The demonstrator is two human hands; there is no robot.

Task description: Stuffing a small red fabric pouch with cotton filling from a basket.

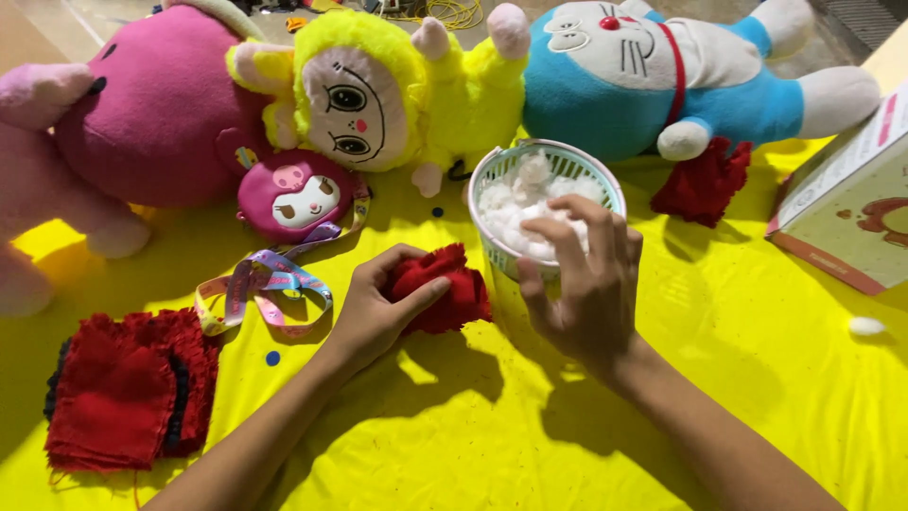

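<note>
My left hand [378, 303] grips a small red cloth piece [452, 289] in the middle of the yellow sheet [454, 435]. Just right of it stands a white slatted basket [586, 168] filled with white stuffing [515, 203]. My right hand [582, 274] reaches over the basket's near rim, fingertips pinching into the stuffing.
A pink plush [156, 104], a yellow plush [378, 90] and a blue-white cat plush [662, 76] lie along the far side. A small pink pouch with a colourful strap [298, 199] lies near them. Stacked red cloth pieces [128, 388] lie left, another red piece [702, 182] and a box [851, 203] right, a stuffing tuft [865, 326] nearby.
</note>
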